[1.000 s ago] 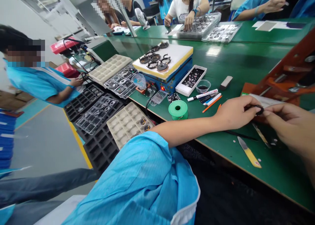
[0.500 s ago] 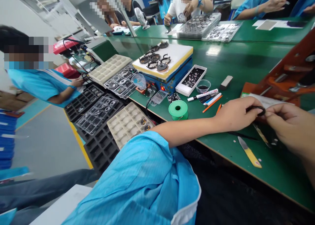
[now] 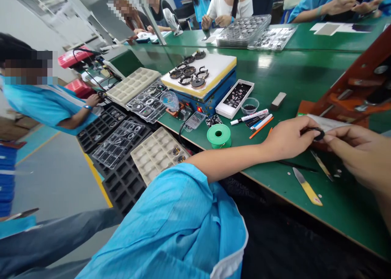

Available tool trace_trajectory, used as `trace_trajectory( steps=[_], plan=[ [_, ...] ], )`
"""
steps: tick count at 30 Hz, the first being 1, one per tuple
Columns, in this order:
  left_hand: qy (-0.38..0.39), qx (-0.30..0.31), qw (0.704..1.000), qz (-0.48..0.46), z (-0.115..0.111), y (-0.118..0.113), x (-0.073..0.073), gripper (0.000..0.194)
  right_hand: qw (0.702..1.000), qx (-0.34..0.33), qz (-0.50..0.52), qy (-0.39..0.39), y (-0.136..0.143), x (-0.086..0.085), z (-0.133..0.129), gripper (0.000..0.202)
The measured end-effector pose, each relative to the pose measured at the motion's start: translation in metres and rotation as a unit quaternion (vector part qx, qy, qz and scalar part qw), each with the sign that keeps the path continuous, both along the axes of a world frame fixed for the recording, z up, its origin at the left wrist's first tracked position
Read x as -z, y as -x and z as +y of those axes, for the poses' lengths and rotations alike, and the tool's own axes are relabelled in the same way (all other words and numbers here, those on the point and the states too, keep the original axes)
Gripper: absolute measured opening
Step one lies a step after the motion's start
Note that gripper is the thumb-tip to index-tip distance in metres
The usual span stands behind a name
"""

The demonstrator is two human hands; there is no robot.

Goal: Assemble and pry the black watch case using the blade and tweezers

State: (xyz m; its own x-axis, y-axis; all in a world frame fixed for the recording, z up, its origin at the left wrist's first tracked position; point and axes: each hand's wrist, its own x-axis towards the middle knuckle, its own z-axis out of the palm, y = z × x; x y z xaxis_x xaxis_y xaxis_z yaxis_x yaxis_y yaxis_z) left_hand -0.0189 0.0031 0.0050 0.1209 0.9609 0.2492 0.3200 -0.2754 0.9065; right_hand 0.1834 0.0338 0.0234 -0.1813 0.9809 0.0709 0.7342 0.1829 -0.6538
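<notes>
Between my two hands is a small black ring-shaped part (image 3: 319,135), above the right side of the green bench. My left hand (image 3: 288,138) pinches its left edge between thumb and fingers. From the other side, my right hand (image 3: 356,146) closes its thumb and forefinger on the right edge. The fingers hide much of the part. Below the hands lie a knife with a yellow handle (image 3: 307,187) and a thin tool (image 3: 321,165) partly in shadow. Several similar black round parts (image 3: 189,70) rest on the white-topped blue heating box (image 3: 210,83).
An orange metal press (image 3: 351,91) stands at the right. Near my left forearm are a green spool (image 3: 218,136), pens (image 3: 250,117), a white box of tiny parts (image 3: 235,99) and a small cup (image 3: 249,106). Beige trays (image 3: 157,154) sit left. Co-workers sit across the bench and at left.
The view has shifted slightly, so things appear a little further left. Both hands still grip the black part at about the same place. A co-worker across the bench has lowered a hand.
</notes>
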Motion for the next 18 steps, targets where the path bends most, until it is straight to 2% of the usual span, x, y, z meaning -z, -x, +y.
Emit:
trace_trajectory(
  steps=[4, 15, 18],
  plan=[
    [-0.032, 0.007, 0.999, 0.020, -0.0033, 0.0008, -0.0032, 0.020, 0.998, 0.043, -0.028, 0.046, 0.0058, -0.0099, -0.0039, 0.052],
    [-0.042, 0.018, 0.998, 0.042, -0.0065, 0.0011, -0.0057, 0.025, 0.998, 0.044, 0.003, 0.045, 0.0088, -0.0097, -0.0053, 0.052],
    [-0.038, 0.026, 0.999, 0.018, -0.0064, 0.0006, -0.0057, 0.025, 0.998, 0.043, 0.002, 0.048, 0.0083, -0.0084, -0.0038, 0.051]
  ],
)
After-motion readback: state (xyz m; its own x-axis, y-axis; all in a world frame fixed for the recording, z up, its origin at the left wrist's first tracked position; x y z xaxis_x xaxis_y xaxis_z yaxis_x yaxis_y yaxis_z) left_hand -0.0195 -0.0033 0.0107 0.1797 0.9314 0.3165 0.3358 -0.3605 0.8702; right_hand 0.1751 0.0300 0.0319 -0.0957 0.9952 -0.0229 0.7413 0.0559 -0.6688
